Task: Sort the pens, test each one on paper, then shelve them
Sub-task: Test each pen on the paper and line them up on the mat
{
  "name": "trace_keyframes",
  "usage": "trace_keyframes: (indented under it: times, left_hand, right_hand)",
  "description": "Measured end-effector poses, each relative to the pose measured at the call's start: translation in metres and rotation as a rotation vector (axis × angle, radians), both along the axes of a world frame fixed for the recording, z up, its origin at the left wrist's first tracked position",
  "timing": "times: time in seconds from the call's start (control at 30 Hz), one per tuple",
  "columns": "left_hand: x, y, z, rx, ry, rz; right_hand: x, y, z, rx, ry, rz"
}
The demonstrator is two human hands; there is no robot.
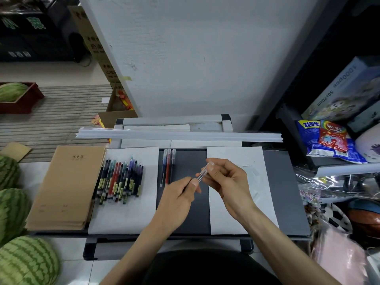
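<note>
Both hands hold one clear-barrelled pen (pixel 202 174) above the dark table top (pixel 185 202). My left hand (pixel 181 192) pinches its lower end and my right hand (pixel 226 177) grips the upper, capped end. A heap of several coloured pens (pixel 120 179) lies on the left sheet of white paper (pixel 123 214). Three pens (pixel 167 166), blue and red among them, lie side by side on the dark surface beyond my left hand. A second white sheet (pixel 242 212) with faint marks lies under my right hand.
A stack of brown notebooks (pixel 65 188) sits at the table's left end. Long white strips (pixel 178 135) lie across the far edge. Watermelons (pixel 12 212) crowd the floor on the left. Shelves with snack bags (pixel 329 140) and boxes stand to the right.
</note>
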State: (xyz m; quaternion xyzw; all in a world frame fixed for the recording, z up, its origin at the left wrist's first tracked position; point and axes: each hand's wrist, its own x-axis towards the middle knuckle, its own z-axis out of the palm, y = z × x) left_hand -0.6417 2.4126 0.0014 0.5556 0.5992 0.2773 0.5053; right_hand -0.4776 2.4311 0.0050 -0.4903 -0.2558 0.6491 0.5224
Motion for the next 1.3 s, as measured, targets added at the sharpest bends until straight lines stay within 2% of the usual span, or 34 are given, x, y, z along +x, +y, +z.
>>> trace_keyframes:
  times: [0.23, 0.4, 0.5, 0.6, 0.77, 0.9, 0.97, 1.07, 1.13, 1.3]
  left_hand:
    - [0.008, 0.011, 0.002, -0.087, -0.119, 0.023]
    - [0.009, 0.009, 0.003, -0.362, -0.459, 0.109]
    - [0.010, 0.008, -0.001, -0.379, -0.509, 0.090]
    - [0.010, 0.010, -0.003, -0.310, -0.324, -0.010]
    - [0.005, 0.016, -0.017, -0.064, 0.209, -0.158]
    - [-0.001, 0.022, -0.031, -0.036, 0.317, -0.130]
    - [-0.009, 0.029, -0.038, -0.066, 0.317, -0.047]
    - [-0.021, 0.046, -0.050, -0.088, 0.383, 0.051]
    - [-0.026, 0.059, -0.056, -0.077, 0.430, 0.082]
    - [-0.026, 0.091, -0.063, -0.044, 0.638, 0.010]
  right_hand:
    - [-0.002, 0.005, -0.008, -0.003, 0.011, -0.046]
    - [0.001, 0.009, -0.015, -0.011, -0.031, -0.005]
    - [0.009, 0.015, -0.014, 0.000, -0.049, 0.062]
    - [0.014, 0.020, -0.014, 0.003, -0.137, 0.097]
    - [0.008, 0.020, -0.027, 0.010, -0.273, 0.111]
    - [0.013, 0.020, -0.038, -0.048, -0.357, 0.113]
    - [0.021, 0.023, -0.046, -0.102, -0.535, 0.111]
    - [0.042, 0.019, -0.058, -0.058, -1.091, 0.289]
    - [0.051, 0.010, -0.064, -0.066, -1.340, 0.449]
    - [0.048, -0.012, -0.070, -0.106, -1.644, 0.654]
